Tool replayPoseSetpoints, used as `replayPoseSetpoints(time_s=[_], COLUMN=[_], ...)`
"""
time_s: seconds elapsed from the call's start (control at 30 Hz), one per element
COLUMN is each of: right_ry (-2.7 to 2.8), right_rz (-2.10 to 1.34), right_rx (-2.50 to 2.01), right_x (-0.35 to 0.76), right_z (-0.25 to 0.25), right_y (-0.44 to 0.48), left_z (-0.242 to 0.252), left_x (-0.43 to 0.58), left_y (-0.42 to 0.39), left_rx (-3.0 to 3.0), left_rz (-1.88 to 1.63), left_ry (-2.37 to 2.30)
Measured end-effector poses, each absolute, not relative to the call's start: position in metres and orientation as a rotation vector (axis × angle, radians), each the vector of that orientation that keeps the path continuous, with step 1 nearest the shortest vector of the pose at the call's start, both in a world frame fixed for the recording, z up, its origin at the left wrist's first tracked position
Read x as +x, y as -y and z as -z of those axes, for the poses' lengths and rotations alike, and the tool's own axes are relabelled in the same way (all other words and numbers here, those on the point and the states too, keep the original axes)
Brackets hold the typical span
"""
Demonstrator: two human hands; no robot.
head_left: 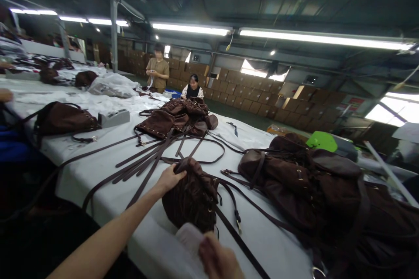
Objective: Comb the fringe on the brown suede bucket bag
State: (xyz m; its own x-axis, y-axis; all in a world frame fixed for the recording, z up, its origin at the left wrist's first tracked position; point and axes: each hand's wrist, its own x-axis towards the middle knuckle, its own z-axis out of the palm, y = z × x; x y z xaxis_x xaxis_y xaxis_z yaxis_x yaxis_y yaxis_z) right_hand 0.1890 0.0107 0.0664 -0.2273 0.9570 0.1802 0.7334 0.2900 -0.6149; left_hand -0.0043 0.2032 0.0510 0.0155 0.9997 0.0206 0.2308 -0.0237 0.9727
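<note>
A dark brown drawstring bag (pixel 190 196) stands near the table's front edge, with its straps trailing to the right. My left hand (pixel 170 178) grips its upper left edge, fingers closed over the fabric. Low in the picture, my right hand (pixel 222 259) is smeared by motion but closed around a blurred tool. That tool has a pale rounded head (pixel 190 236) and what looks like a dark reddish handle; its exact kind is unclear. The pale head is close to the bag's lower side, and I cannot tell whether they touch.
A heap of brown bags (pixel 314 183) covers the table's right side. More bags (pixel 173 117) and loose straps (pixel 147 157) lie ahead. At left are another bag (pixel 65 120) and a grey device (pixel 114 118). Two people are beyond the table, near stacked cartons (pixel 242 91).
</note>
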Motion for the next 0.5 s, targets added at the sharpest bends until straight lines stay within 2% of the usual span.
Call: replayPoseSetpoints(time_s=[0.07,0.17,0.27,0.37,0.5], right_ry=[1.940,2.130,2.292,2.466,2.442], right_rz=[-0.453,-0.109,0.066,-0.019,-0.416], right_rx=[-1.480,-1.297,-1.152,-1.132,-1.272], right_x=[0.196,0.195,0.176,0.152,0.143], right_z=[-0.098,-0.145,-0.162,-0.146,-0.114], right_y=[-0.032,-0.067,-0.084,-0.073,-0.035], left_z=[-0.079,-0.125,-0.156,-0.164,-0.148], left_x=[-0.007,-0.004,-0.003,-0.008,-0.023], left_y=[-0.200,-0.188,-0.177,-0.176,-0.188], left_rx=[1.497,1.614,1.553,1.455,1.432], left_rz=[-1.107,-1.050,-0.973,-1.081,-1.227], left_ry=[-1.292,-1.157,-0.978,-1.005,-1.260])
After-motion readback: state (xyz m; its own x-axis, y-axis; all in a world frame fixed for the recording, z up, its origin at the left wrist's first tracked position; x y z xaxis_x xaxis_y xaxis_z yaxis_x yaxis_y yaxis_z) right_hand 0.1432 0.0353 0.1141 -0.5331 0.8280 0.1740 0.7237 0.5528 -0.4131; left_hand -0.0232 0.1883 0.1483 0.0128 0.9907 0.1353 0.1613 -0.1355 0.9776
